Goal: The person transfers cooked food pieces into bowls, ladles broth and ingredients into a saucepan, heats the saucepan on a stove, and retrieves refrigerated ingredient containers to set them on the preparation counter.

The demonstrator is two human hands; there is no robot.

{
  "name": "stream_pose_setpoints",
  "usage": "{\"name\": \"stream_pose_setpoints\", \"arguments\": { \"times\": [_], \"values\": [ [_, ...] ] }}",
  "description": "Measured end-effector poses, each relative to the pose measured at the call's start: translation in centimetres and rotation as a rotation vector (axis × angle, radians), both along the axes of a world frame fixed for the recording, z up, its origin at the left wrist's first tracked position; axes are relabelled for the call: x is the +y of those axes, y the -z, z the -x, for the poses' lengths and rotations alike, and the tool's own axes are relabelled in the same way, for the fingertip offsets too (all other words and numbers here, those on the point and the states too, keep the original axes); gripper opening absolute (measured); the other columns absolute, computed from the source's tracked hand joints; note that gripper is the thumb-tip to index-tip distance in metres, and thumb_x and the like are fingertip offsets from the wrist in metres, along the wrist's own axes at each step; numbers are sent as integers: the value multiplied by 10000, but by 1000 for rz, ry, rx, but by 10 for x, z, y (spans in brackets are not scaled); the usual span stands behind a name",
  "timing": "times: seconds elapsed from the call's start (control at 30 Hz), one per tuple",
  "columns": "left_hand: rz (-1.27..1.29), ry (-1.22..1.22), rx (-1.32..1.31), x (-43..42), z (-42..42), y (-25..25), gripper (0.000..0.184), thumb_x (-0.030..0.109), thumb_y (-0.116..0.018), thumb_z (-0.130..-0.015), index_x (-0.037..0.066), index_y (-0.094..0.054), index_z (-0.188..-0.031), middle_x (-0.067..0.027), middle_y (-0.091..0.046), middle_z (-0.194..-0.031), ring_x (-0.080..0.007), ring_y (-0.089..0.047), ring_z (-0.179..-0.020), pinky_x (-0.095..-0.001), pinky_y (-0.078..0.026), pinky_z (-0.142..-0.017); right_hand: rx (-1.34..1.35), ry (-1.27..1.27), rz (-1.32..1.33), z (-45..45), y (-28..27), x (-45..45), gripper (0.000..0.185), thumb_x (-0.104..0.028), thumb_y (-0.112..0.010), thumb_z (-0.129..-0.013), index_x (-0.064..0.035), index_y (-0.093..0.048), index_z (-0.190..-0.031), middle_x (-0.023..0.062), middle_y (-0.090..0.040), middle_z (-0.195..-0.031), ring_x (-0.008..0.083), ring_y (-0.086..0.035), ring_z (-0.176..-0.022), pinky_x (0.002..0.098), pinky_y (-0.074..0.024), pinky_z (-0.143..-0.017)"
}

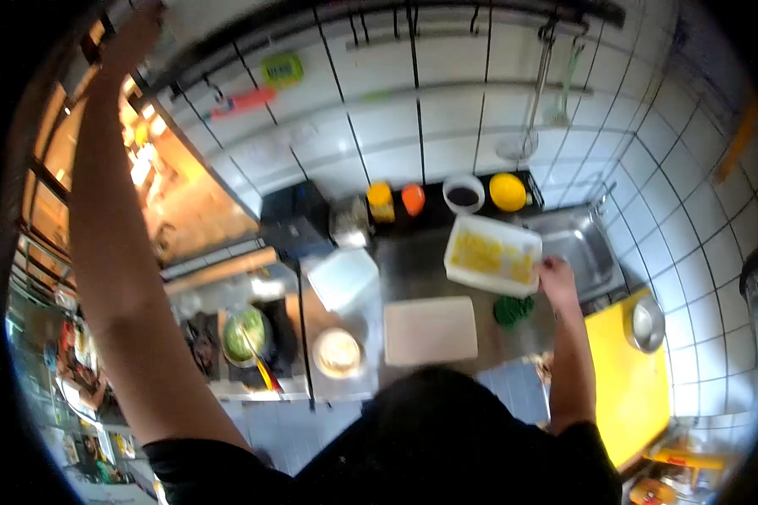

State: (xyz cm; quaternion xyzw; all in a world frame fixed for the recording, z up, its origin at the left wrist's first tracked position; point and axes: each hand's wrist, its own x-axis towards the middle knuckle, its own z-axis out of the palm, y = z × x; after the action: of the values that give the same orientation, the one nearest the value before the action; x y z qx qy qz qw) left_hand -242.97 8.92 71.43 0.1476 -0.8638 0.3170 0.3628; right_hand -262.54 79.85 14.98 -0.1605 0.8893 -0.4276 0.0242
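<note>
My right hand (556, 278) is closed on the right end of a white plastic tub (463, 276), which is tilted so that the yellow contents show. A dark green bunch (514, 311) lies just below that hand on the steel counter. My left arm stretches far up to the upper left, and my left hand (143, 25) is at a dark rack or shelf edge there. Its fingers are too dark and blurred to make out. A white cutting board (430, 330) lies on the counter in front of me.
A pan (248, 335) with green food and a utensil stands on the stove at left. A bowl (338, 353) and a whitish lid or tray (343, 279) are beside it. The sink (577, 248) and yellow board (623, 379) are at right. Utensils (518, 147) hang above.
</note>
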Motion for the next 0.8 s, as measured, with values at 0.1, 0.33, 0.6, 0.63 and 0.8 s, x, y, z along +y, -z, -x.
{"name": "stream_pose_setpoints", "arguments": {
  "times": [0.1, 0.33, 0.6, 0.63, 0.8],
  "values": [
    [23, -33, 94, 51, -21, 53, 273, 148, -534, -972, 73, -631, -1216, -154, -688, -1084, -349, -669, -991, -418, -538, -863, -79, 50, -59, 14, -7, -14, 245, -208, -675, -844, 35, -668, -872, 104, -664, -684, 162, -667, -633, 326, -501, -554],
    [-170, 557, 95, 220, -110, 307, 280, 62, -669, -859, 12, -669, -1134, -146, -691, -954, -300, -701, -844, -367, -570, -731, -147, -94, -214, 50, 52, -62, 325, -303, -650, -813, 7, -703, -897, 189, -710, -756, 338, -714, -741, 448, -541, -695],
    [-865, 181, -551, 212, -145, 621, 483, 20, -578, -823, -23, -567, -1304, -245, -576, -1345, -381, -562, -1251, -433, -502, -1016, -150, -149, -393, 41, 101, -178, 328, -282, -697, -851, 25, -691, -968, 168, -727, -921, 347, -693, -868, 444, -532, -763],
    [-877, 123, -592, 200, -149, 647, 512, 24, -565, -835, -18, -538, -1345, -248, -545, -1392, -386, -527, -1303, -438, -476, -1058, -162, -161, -318, 47, 114, -191, 344, -290, -690, -866, 23, -687, -1010, 176, -724, -961, 353, -689, -902, 441, -530, -790],
    [-737, 38, -705, 169, -142, 692, 578, 24, -531, -864, 7, -447, -1436, -258, -405, -1517, -435, -398, -1408, -474, -400, -1129, -222, -240, -158, 27, 107, -231, 444, -336, -654, -913, -9, -645, -1214, 212, -702, -1083, 362, -671, -1045, 435, -513, -912]
  ]
}}
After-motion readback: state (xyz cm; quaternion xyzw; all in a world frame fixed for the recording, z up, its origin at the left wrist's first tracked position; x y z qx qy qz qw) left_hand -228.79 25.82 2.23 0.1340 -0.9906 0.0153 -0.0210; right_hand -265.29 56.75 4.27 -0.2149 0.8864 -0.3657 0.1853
